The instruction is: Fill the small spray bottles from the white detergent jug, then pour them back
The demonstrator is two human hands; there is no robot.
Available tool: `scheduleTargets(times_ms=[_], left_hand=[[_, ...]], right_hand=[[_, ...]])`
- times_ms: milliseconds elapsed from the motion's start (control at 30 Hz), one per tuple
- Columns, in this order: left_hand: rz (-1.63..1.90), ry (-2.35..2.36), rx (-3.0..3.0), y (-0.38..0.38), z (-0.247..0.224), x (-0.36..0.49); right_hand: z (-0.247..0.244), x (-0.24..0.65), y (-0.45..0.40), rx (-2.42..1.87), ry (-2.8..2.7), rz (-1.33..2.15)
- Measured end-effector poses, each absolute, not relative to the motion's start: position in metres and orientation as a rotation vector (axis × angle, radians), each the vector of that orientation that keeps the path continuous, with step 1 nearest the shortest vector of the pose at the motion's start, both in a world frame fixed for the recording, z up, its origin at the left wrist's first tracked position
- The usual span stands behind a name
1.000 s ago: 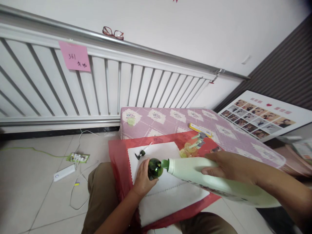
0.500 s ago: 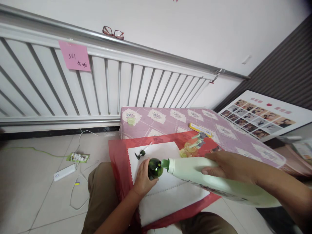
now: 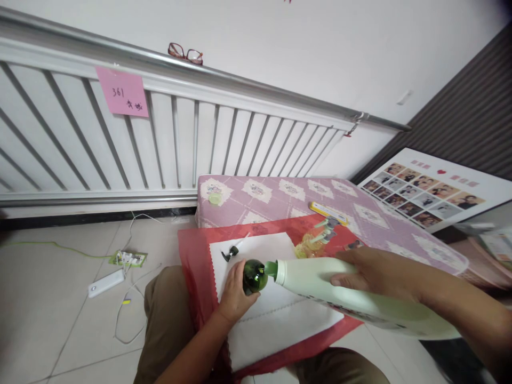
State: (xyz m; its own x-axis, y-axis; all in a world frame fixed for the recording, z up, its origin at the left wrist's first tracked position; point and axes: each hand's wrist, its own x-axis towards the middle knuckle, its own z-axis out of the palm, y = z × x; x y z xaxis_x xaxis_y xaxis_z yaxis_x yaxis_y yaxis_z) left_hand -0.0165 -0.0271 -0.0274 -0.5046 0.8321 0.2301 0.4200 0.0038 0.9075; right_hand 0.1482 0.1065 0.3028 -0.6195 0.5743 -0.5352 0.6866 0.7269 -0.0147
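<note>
While in left hand, green bottle

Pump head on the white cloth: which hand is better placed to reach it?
Left, probably. The left hand is close to the pump head, though it holds the dark green bottle. The right hand is farther off, gripping the big pale-green bottle.
</note>
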Motion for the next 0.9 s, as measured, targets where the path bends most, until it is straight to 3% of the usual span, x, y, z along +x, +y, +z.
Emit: scheduleTargets(times_ms=[900], left_hand=[[1.528, 1.898, 1.295, -0.0272, -0.0294, -0.0166]], right_hand=[[0.3077, 0.1437, 0.1015, 0.978, 2.409, -0.303]])
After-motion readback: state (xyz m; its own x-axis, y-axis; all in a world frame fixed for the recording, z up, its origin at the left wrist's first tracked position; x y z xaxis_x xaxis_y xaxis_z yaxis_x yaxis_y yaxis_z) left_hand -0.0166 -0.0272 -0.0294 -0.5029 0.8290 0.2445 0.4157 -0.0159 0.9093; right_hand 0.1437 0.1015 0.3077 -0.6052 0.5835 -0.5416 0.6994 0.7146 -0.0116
